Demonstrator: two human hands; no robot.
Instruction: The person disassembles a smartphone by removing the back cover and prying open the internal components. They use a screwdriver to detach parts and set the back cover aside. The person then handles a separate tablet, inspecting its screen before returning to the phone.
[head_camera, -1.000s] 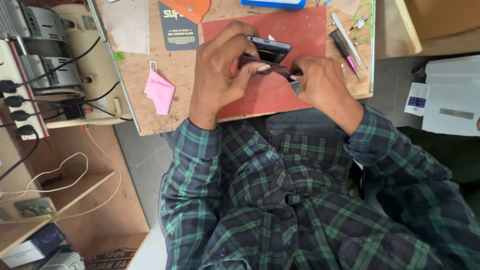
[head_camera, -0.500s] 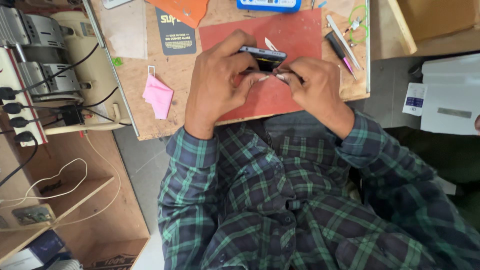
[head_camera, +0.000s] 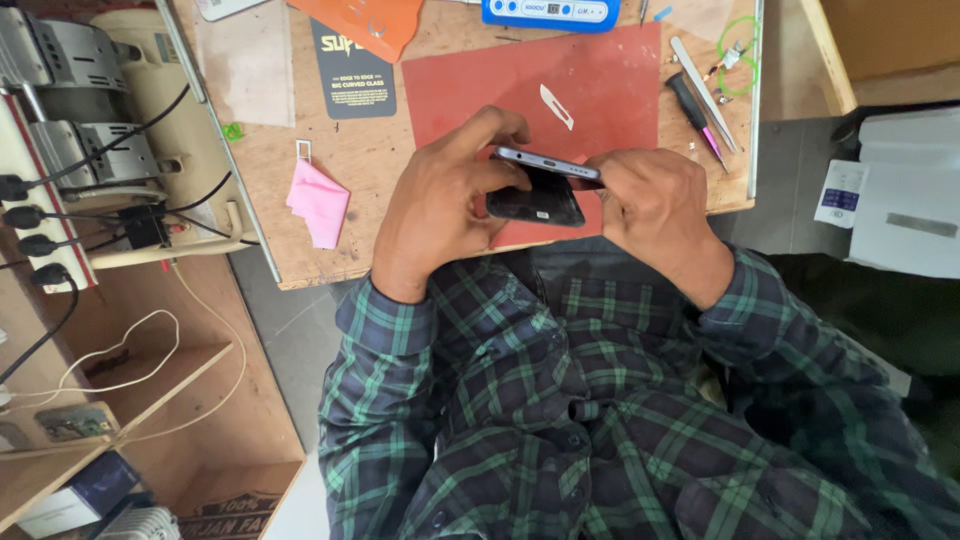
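A dark smartphone (head_camera: 535, 190) is held on edge over the near side of a red work mat (head_camera: 600, 75), its silver frame turned up. My left hand (head_camera: 440, 205) grips its left end, fingers curled over the top edge. My right hand (head_camera: 655, 205) pinches its right end. The dark panel hangs slightly apart from the frame below. A small white blade-shaped pick (head_camera: 556, 105) lies on the mat just beyond the phone.
On the wooden bench (head_camera: 350, 150) lie a pink cloth (head_camera: 318, 200), a black card (head_camera: 352, 70), an orange sheet (head_camera: 365, 22), a blue device (head_camera: 550, 12), and tweezers (head_camera: 703, 65) with a screwdriver (head_camera: 692, 108). A beige machine (head_camera: 130, 130) with cables stands left; white boxes (head_camera: 905, 190) right.
The phone has been turned from lying flatter to standing on its edge, and both hands shifted slightly toward me. The view has also moved closer over the bench.
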